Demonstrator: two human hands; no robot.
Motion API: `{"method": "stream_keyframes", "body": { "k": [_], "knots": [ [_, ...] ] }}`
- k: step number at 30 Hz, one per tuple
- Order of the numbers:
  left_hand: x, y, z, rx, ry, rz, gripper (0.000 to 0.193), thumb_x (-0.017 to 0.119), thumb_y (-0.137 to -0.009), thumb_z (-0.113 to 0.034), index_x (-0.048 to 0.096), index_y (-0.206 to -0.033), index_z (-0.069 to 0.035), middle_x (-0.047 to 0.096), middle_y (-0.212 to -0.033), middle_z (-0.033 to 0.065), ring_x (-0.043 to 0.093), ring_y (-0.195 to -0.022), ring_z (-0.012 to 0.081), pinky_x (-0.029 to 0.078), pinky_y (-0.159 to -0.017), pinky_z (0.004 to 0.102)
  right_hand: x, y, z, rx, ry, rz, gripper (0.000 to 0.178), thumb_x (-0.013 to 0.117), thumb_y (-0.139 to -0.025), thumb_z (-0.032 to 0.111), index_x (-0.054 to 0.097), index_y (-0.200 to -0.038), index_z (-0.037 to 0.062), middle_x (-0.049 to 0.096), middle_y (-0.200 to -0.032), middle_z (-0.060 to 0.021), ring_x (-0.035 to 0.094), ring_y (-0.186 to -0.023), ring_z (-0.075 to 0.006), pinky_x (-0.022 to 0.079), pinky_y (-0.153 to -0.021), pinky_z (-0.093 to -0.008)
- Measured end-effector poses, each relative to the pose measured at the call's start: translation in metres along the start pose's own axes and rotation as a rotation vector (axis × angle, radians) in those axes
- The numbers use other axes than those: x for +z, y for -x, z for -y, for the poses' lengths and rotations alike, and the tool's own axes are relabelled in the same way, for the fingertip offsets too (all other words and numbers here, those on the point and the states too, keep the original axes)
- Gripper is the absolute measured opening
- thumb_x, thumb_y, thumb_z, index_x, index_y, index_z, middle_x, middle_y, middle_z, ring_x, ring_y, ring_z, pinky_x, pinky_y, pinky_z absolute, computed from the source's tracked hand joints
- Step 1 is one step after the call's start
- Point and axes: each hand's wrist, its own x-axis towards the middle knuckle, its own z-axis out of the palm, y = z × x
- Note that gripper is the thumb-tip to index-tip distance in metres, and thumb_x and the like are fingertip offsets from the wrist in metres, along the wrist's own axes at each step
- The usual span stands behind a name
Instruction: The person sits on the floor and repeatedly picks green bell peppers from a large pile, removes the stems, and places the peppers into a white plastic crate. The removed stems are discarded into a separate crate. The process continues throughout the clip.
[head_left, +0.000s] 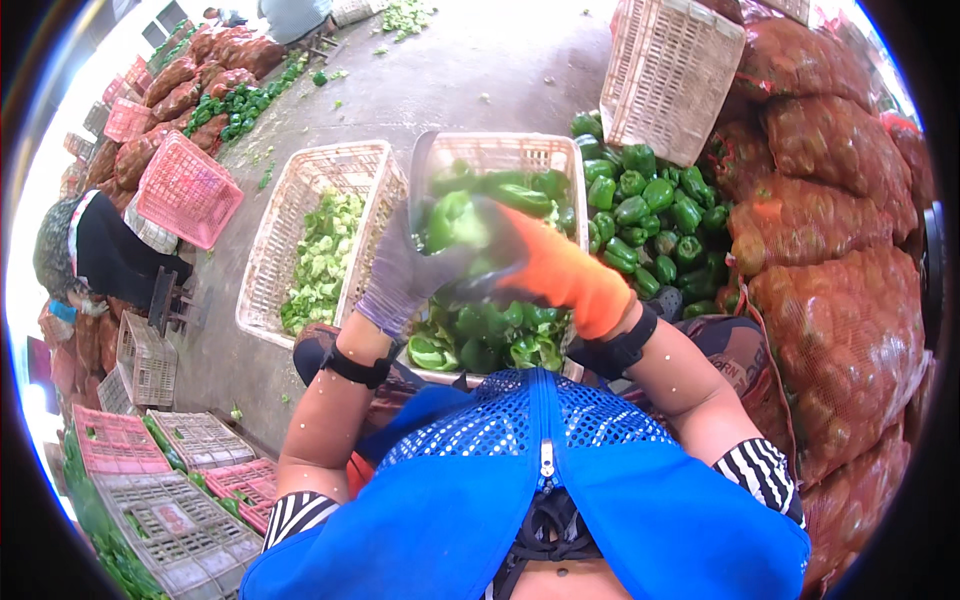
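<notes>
Although its long axis is blurred, a green pepper (455,220) is gripped between the left hand (408,265), on its left, and the right hand (560,265), on its right, neither clearly nearer, above a pale crate (515,147).

A grey floor (455,85) fills the upper middle. Pale green scraps (406,18) lie on it near the top edge, a whitish crate (369,265) left of centre
</notes>
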Motion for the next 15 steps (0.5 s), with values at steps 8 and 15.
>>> {"method": "stream_keyframes", "body": {
  "k": [8,15],
  "knots": [
    [0.019,-0.022,0.008,-0.105,0.399,0.419,0.056,0.081,-0.081,-0.022,0.054,-0.126,0.0,0.065,-0.106,0.0037,0.062,-0.095,0.0117,0.053,-0.082,0.0272,-0.008,0.008,-0.05,-0.065,0.171,-0.211,0.061,0.079,-0.07,0.01,0.057,-0.126,0.0011,0.065,-0.117,-0.0201,0.062,-0.111,-0.0373,0.049,-0.094,-0.0405],
    [0.031,-0.01,0.049,-0.103,0.174,0.292,0.058,0.08,-0.083,-0.027,0.054,-0.127,0.001,0.063,-0.107,0.005,0.058,-0.096,0.0113,0.05,-0.082,0.0261,0.01,0.017,-0.113,0.211,-0.441,-0.274,0.05,0.073,-0.084,0.017,0.057,-0.127,-0.0031,0.068,-0.114,-0.0191,0.065,-0.105,-0.026,0.051,-0.091,-0.0342]
  ]
}}
